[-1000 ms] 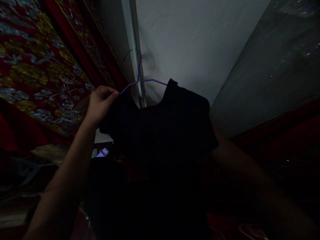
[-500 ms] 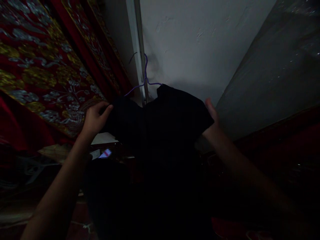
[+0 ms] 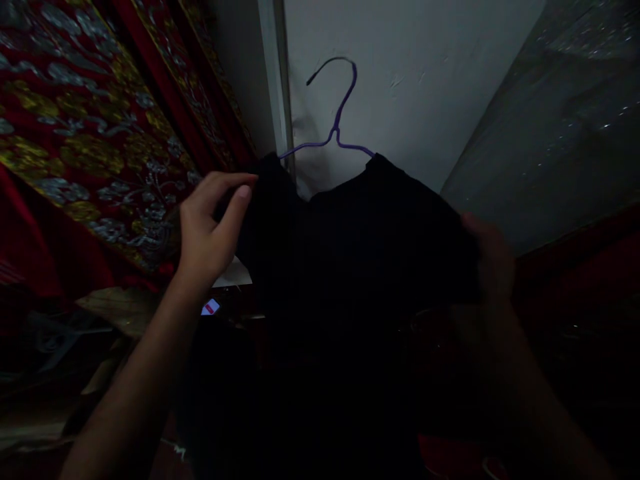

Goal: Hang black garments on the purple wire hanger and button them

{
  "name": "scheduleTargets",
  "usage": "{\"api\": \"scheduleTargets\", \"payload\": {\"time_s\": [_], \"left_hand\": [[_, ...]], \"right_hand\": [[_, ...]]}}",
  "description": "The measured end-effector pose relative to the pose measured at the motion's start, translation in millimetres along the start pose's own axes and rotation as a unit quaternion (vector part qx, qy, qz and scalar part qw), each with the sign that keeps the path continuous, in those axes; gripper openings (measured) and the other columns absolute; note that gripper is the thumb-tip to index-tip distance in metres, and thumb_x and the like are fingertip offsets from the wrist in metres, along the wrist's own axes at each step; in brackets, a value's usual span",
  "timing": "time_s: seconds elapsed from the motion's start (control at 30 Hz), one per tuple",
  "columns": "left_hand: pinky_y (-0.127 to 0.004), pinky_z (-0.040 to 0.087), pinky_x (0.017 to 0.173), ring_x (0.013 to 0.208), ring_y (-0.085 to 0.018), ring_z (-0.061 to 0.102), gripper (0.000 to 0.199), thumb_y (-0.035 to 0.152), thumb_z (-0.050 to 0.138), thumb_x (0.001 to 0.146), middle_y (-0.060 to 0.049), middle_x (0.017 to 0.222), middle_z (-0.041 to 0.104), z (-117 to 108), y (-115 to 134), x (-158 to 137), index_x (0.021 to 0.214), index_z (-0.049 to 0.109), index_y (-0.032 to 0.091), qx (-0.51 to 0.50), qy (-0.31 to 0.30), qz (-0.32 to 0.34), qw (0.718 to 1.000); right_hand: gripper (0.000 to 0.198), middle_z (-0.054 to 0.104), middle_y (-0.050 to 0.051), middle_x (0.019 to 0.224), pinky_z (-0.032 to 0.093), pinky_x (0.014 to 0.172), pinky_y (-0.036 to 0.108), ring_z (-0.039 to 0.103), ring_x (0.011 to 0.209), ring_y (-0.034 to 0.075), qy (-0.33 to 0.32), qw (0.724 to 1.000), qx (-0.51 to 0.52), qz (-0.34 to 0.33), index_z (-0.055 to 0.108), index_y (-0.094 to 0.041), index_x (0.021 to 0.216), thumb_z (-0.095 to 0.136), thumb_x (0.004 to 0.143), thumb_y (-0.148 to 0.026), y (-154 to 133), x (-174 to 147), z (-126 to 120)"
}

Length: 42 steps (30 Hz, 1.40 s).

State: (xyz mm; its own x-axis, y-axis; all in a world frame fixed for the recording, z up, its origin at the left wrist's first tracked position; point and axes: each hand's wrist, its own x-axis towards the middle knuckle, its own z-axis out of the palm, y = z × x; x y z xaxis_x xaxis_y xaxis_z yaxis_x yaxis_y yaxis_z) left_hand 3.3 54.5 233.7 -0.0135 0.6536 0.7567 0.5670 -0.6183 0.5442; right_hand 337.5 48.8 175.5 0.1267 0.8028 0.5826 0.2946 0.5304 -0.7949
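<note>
A black short-sleeved shirt point(image 3: 345, 253) hangs from a thin purple wire hanger point(image 3: 336, 127), whose hook rises free above the neckline. My left hand point(image 3: 210, 223) is at the shirt's left shoulder, thumb and forefinger closed on the edge of the cloth. On the other side my right hand point(image 3: 493, 257), dim and a little smeared, grips the right sleeve; part of its fingers is hidden by the fabric. The lower part of the shirt melts into the darkness.
A red cloth with gold and silver embroidery point(image 3: 95, 120) hangs at left. Behind the hanger is a pale wall point(image 3: 410, 87) with a narrow metal strip point(image 3: 277, 73). Shiny clear plastic point(image 3: 565, 120) covers the right side. A small lit screen point(image 3: 211, 307) shows below my left hand.
The hanger and shirt have moved right and appear larger, the hook now standing beside the metal strip. Both my hands have moved right, and the right sleeve is farther out.
</note>
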Motion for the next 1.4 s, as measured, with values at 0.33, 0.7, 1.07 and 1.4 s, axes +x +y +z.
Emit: {"api": "scheduleTargets", "payload": {"time_s": [0.33, 0.7, 1.07, 1.4], "left_hand": [[-0.014, 0.023, 0.036, 0.043, -0.001, 0.026, 0.049, 0.042, 0.069, 0.09, 0.0, 0.085, 0.06, -48, 11, -49, 0.133, 0.058, 0.022, -0.417, -0.234, -0.408, 0.778], [-0.017, 0.028, 0.039, 0.048, -0.008, 0.044, 0.059, 0.038, 0.076, 0.083, -0.003, 0.08, 0.067, -82, -22, -38, 0.138, 0.056, 0.026, -0.183, -0.323, -0.353, 0.859], [-0.04, 0.051, 0.094, 0.101, -0.022, 0.062, 0.017, 0.024, 0.067, 0.088, -0.006, 0.1, 0.064, -43, -72, -60, 0.103, 0.065, 0.017, 0.157, 0.232, 0.161, 0.946], [-0.033, 0.057, 0.083, 0.101, -0.022, 0.073, 0.052, 0.029, 0.046, 0.103, -0.005, 0.134, 0.066, 59, -66, -109, 0.154, 0.036, 0.032, 0.204, -0.316, -0.02, 0.926]], "right_hand": [[0.05, 0.056, 0.012, 0.141, 0.042, 0.115, 0.04, 0.053, 0.134, 0.024, -0.493, 0.854, 0.072, -0.15, 0.056, -0.023, 0.138, 0.069, 0.093, -0.039, -37, -37, 83], [0.036, 0.056, -0.002, 0.064, 0.041, 0.059, 0.026, 0.052, 0.061, 0.012, -0.409, 0.909, 0.077, -0.02, 0.064, -0.018, 0.071, 0.068, 0.087, -0.051, 49, 35, 114], [0.035, 0.067, 0.0, 0.069, 0.055, 0.065, 0.028, 0.068, 0.069, 0.016, -0.028, 0.959, 0.274, 0.062, 0.066, -0.019, 0.076, 0.078, 0.079, -0.052, 15, 122, 89], [0.042, 0.074, 0.005, 0.085, 0.061, 0.078, 0.039, 0.072, 0.099, 0.028, 0.074, 0.958, 0.247, 0.122, 0.066, -0.024, 0.081, 0.08, 0.07, -0.063, 56, 57, 74]]}}
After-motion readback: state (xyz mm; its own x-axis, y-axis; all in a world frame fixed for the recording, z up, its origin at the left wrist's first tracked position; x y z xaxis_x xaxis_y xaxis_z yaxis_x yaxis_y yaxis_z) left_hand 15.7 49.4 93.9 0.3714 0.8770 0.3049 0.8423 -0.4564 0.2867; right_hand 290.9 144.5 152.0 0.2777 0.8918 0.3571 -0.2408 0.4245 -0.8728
